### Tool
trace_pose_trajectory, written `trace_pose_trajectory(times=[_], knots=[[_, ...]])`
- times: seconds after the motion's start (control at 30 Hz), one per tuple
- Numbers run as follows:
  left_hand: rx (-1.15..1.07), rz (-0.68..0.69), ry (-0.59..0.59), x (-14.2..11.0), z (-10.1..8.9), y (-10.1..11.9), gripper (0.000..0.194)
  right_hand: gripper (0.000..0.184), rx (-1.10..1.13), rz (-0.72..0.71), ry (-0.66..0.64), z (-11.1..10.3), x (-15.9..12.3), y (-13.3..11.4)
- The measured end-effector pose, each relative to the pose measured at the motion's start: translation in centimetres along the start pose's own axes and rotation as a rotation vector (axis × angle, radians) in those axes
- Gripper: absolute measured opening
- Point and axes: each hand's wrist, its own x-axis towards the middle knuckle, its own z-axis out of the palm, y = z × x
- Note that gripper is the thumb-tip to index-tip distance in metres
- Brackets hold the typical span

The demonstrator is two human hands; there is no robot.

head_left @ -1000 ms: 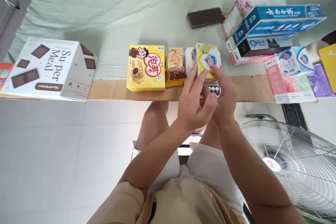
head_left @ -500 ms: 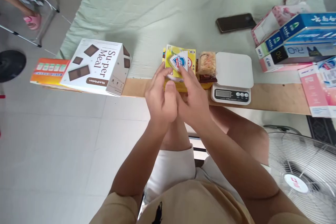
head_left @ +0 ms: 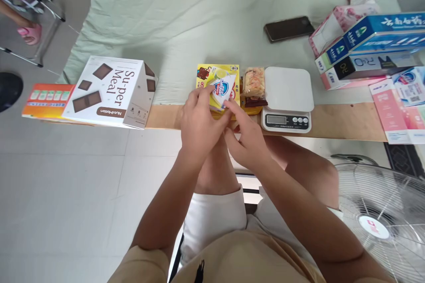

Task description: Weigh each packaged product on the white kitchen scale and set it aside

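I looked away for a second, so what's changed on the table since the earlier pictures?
The soap box has gone left, from on the scale to over the yellow snack box, uncovering the scale's plate. The left hand and right hand moved with it, fingers on it throughout. The phone, scale and wrapped snacks stayed put.

Glossy white plastic scale (head_left: pixel 288 89); matt, wrinkled green cloth (head_left: pixel 186 17).

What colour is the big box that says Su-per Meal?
White, with brown squares; the head view.
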Motion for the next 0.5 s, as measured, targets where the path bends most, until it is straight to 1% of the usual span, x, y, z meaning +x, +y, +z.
trace_pose_trajectory(times=[0.1,0.17,0.2,0.27,0.33,0.4,0.43,0.5], knots=[[0.015,0.015,0.008,1.0,-0.7,-0.4,0.044,0.055,0.004,-0.037,0.033,-1.5,-0.1,-0.5],[-0.023,0.041,0.016,2.5,-1.6,-1.0,0.043,0.052,-0.018,-0.068,0.053,-3.3,-0.1,-0.6],[-0.054,0.052,0.020,3.6,-2.1,-1.4,0.044,0.050,-0.035,-0.084,0.065,-4.4,0.0,-0.6],[-0.139,0.082,0.006,6.8,-2.9,-2.0,0.051,0.048,-0.072,-0.108,0.093,-6.9,0.5,-0.1],[-0.235,0.142,-0.083,11.0,-2.9,-2.3,0.062,0.046,-0.111,-0.100,0.134,-9.3,1.4,0.9],[-0.273,0.191,-0.203,15.3,-2.1,-2.4,0.072,0.046,-0.150,-0.068,0.180,-11.2,2.5,2.0],[-0.277,0.180,-0.254,17.3,-1.3,-2.3,0.077,0.047,-0.166,-0.051,0.195,-11.9,3.1,2.5],[-0.280,0.127,-0.363,20.4,0.5,-2.3,0.080,0.047,-0.195,-0.021,0.227,-12.8,4.0,3.5]])
